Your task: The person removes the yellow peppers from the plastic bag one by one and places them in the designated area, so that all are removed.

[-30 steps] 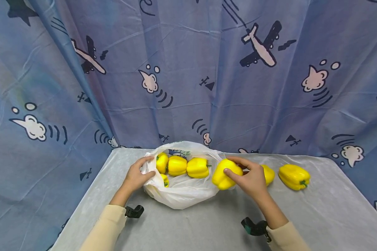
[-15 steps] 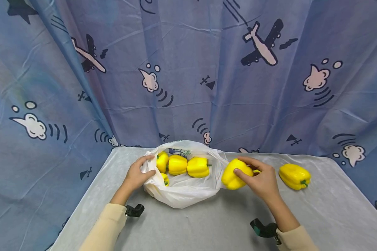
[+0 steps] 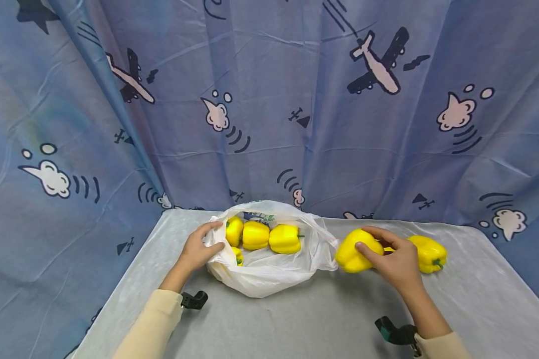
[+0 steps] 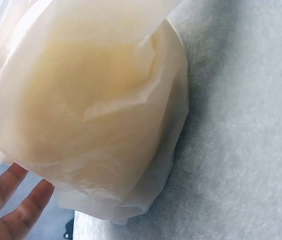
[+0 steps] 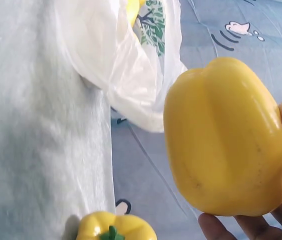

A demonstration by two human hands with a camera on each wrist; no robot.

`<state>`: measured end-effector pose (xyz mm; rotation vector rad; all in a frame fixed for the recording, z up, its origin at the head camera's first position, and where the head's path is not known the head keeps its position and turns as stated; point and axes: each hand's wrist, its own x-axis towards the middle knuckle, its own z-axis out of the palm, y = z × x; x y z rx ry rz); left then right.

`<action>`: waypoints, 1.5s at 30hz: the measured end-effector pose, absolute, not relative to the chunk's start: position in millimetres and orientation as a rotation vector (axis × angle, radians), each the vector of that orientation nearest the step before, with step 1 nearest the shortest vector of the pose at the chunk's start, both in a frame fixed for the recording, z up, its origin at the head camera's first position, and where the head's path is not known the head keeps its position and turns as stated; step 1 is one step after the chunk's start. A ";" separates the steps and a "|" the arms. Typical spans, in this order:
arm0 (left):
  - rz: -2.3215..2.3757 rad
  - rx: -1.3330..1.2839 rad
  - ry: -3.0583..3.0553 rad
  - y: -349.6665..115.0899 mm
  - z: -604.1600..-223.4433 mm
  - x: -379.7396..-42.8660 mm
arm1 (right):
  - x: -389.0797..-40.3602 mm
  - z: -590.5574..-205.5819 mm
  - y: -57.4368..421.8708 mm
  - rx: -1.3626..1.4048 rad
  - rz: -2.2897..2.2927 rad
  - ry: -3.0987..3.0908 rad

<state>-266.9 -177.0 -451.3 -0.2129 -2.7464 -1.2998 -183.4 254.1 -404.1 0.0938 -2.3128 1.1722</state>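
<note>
A white plastic bag (image 3: 269,286) lies with its mouth spread, and several yellow bell peppers (image 3: 256,235) show inside it. My left hand (image 3: 199,251) grips the bag's left rim, thumb on the near part of the edge. In the left wrist view, fingers (image 4: 31,200) sit against the bag's pale side (image 4: 91,140). My right hand (image 3: 397,262) holds another yellow bell pepper (image 3: 356,252) just right of the bag, thumb across its front. The right wrist view shows this pepper (image 5: 226,140) raised between thumb and fingers, its stem hidden.
One more yellow bell pepper (image 3: 427,253) lies on the grey cloth-covered table (image 3: 296,324), right of my right hand; a bit of yellow shows behind that hand's fingers. A blue patterned curtain (image 3: 251,99) hangs along the table's back and left.
My right hand has carried its pepper rightward, from the bag's right rim to beside it, in front of the loose peppers. The left hand stays on the bag's rim.
</note>
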 end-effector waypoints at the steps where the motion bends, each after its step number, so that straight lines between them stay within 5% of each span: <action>1: -1.302 -0.217 -2.744 -176.8 -451.2 -266.9 | -182.8 -403.9 255.8 0.086 1.168 -2.309; 45: -1.295 -0.210 -2.733 -177.0 -450.8 -265.2 | -159.1 -435.4 335.3 -0.251 1.032 -2.458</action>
